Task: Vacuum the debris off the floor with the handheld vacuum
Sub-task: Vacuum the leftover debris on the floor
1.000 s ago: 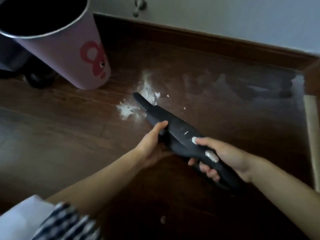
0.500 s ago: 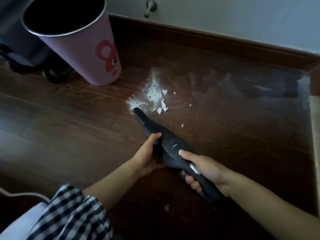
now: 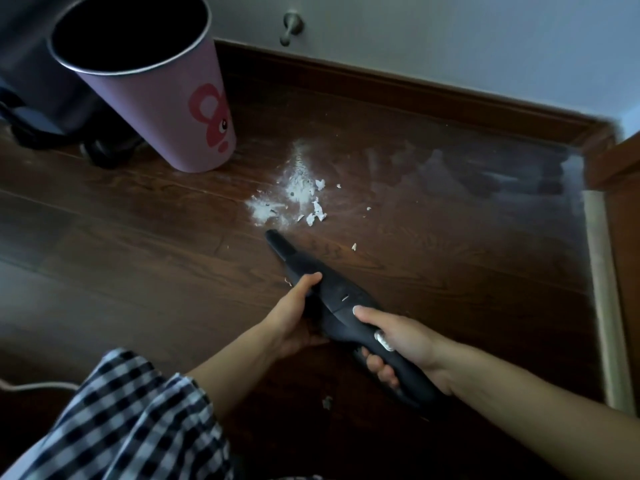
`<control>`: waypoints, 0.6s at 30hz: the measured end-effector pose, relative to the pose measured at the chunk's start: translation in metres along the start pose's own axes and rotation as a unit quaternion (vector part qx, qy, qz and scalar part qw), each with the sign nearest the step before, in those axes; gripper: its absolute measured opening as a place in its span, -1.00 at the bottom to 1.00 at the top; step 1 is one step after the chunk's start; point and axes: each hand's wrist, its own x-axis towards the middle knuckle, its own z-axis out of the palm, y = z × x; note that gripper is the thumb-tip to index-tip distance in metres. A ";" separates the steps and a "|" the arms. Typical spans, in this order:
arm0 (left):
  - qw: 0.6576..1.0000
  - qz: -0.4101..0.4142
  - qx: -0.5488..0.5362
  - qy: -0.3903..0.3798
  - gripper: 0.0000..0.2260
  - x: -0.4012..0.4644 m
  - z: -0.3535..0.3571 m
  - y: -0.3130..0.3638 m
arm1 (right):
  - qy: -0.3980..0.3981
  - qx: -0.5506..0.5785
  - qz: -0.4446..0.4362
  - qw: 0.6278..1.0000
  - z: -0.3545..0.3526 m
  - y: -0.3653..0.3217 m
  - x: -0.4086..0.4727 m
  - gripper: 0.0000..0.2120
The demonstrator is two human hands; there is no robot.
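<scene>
The black handheld vacuum [image 3: 332, 299] lies slanted across the middle of the picture, its narrow nozzle [image 3: 277, 242] pointing up and to the left, low over the dark wooden floor [image 3: 138, 244]. The nozzle tip sits just short of the debris [image 3: 298, 195], a patch of white powder with a few white flakes scattered at its right side; one loose flake [image 3: 354, 247] lies apart, to the right of the nozzle. The right hand [image 3: 401, 341] has its grip curled round the vacuum's handle, thumb stretched forward along the top beside a small silvery button [image 3: 383, 341], the other fingers wrapped underneath. The left hand [image 3: 294, 317] holds the body of the vacuum from the left side, thumb pressed on top and palm under it; how its remaining fingers lie is hidden by the vacuum. A black-and-white checked sleeve [image 3: 131, 417] covers the left upper arm at the bottom left. A pink bin [image 3: 166, 109] with a red cartoon print stands on the floor to the upper left of the debris, well apart from the nozzle. Behind it a brown skirting board [image 3: 415, 95] runs along a pale wall [image 3: 450, 36], with a small metal doorstop [image 3: 291, 27] fixed to the wall.
</scene>
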 end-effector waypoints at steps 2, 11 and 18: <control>1.000 0.003 0.002 -0.002 -0.54 -0.003 0.000 0.001 | -0.004 0.005 -0.002 1.000 0.002 0.001 -0.002 -0.48; 0.999 0.033 0.024 0.001 -0.53 -0.012 0.001 0.005 | 0.025 0.007 -0.048 0.999 0.011 0.003 -0.011 -0.43; 0.998 0.062 0.028 -0.006 -0.28 -0.013 0.005 0.009 | 0.065 -0.028 -0.125 0.990 0.015 0.006 -0.010 -0.48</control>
